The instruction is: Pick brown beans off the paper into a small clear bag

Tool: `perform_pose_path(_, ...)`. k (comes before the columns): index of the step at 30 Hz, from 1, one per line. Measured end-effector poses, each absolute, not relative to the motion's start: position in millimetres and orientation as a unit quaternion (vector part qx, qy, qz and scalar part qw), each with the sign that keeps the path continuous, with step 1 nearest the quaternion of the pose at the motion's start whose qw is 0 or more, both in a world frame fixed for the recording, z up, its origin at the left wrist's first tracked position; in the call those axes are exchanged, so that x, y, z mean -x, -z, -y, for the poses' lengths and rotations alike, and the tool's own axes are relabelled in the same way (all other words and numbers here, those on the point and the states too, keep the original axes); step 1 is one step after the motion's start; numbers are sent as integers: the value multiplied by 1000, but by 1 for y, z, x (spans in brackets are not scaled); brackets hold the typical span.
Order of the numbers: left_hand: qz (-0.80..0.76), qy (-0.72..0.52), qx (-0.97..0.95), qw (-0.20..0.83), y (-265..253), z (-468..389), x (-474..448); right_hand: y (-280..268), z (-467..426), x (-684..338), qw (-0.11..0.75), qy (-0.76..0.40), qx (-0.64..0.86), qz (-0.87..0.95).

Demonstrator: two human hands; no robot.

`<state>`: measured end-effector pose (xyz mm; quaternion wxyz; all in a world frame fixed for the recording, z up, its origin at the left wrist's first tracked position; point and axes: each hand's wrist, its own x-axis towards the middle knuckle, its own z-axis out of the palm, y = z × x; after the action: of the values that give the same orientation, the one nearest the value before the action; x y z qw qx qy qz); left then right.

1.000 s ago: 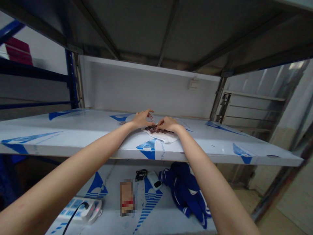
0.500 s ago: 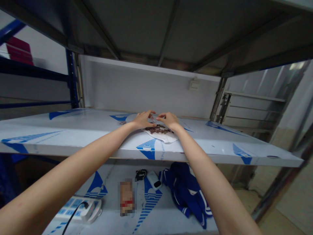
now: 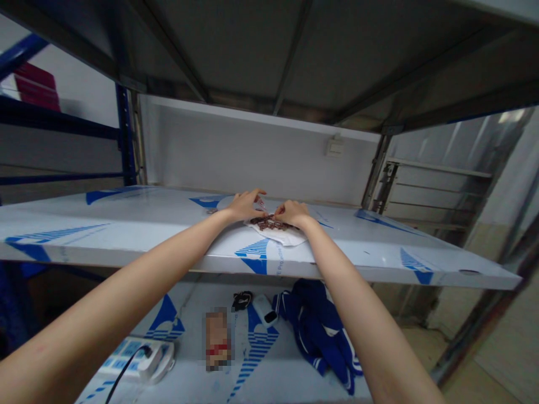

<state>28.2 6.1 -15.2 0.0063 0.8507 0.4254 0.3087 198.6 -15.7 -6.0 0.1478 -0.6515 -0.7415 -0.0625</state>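
On the middle shelf board, a heap of small dark brown pieces lies on a white sheet; their kind is too small to tell. My left hand is curled at the heap's left side, thumb low and fingers raised, around a small see-through item with red marks that looks like a clear plastic bag. At the right edge of the heap, my right hand has its fingertips pinched together down at the pieces. Whatever is between those fingertips is hidden.
The film-covered shelf board has a front edge under my forearms, and another shelf hangs overhead. Below are a power strip, a pale device, a dark cord bundle, a blue garment and a pixelated item.
My right hand has dropped from beside the see-through item to the brown pieces, its fingertips now pinched there. The left hand has stayed nearly in place.
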Motion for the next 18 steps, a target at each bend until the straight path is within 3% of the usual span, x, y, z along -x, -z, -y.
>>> perform_pose_path(7, -419, -295, -859, 5, 16, -6, -29, 4, 13, -198, 303, 14, 612, 730)
perform_pose_path(14, -425, -304, -852, -24, 13, -3, -30, 10, 5, -197, 365, -52, 501, 783)
perform_pose_path(18, -408, -328, -852, -6, 11, -1, -30, 8, 7, -198, 351, -45, 512, 782)
